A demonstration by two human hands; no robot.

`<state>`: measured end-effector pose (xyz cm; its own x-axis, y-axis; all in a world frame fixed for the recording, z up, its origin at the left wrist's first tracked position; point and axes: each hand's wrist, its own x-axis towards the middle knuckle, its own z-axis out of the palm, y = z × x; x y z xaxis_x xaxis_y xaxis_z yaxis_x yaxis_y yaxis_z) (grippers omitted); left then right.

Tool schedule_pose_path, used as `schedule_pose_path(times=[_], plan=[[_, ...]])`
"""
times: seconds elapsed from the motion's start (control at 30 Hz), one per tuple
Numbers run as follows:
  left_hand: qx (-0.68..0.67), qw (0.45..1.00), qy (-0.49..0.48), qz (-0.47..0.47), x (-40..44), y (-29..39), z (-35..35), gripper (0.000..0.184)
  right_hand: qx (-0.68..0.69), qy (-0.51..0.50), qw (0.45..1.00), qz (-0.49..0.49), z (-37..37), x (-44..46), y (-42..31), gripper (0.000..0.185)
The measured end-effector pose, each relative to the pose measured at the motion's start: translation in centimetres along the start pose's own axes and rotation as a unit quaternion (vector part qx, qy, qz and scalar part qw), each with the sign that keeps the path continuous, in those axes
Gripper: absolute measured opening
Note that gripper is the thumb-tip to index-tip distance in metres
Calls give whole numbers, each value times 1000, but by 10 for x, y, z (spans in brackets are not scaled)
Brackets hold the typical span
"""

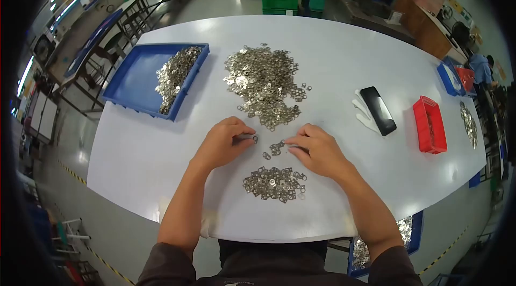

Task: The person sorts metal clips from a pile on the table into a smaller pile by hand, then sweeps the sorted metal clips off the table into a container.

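My left hand (226,144) is closed in a pinch, with a small metal ring piece (255,139) at its fingertips. My right hand (318,151) has thumb and forefinger apart, the forefinger touching the edge of a few loose metal ring pieces (276,149). These lie flat on the white table between my hands. Beyond them spreads a large heap of the same shiny pieces (260,79). A smaller heap (274,184) lies nearer my body, below both hands.
A blue tray (134,71) with more metal pieces stands at the left. On the right are a black phone (378,111) on a white glove (361,115), a red basket (430,124) and another heap of pieces (468,124). Another blue tray (414,232) sits below the table's front edge.
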<state>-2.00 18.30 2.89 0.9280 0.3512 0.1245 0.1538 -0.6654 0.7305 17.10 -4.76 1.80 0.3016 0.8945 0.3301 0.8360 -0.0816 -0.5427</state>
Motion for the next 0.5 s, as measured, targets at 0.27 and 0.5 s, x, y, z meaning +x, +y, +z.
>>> schedule_pose_path(times=[0.27,0.5], plan=[[63,998,4,6,0,8,0,18,47,-31,998,-11,-2,4,-4,11],[-45,996,-71,-1,0,-4,-11,12,29,-8,999,-24,7,6,-17,13]])
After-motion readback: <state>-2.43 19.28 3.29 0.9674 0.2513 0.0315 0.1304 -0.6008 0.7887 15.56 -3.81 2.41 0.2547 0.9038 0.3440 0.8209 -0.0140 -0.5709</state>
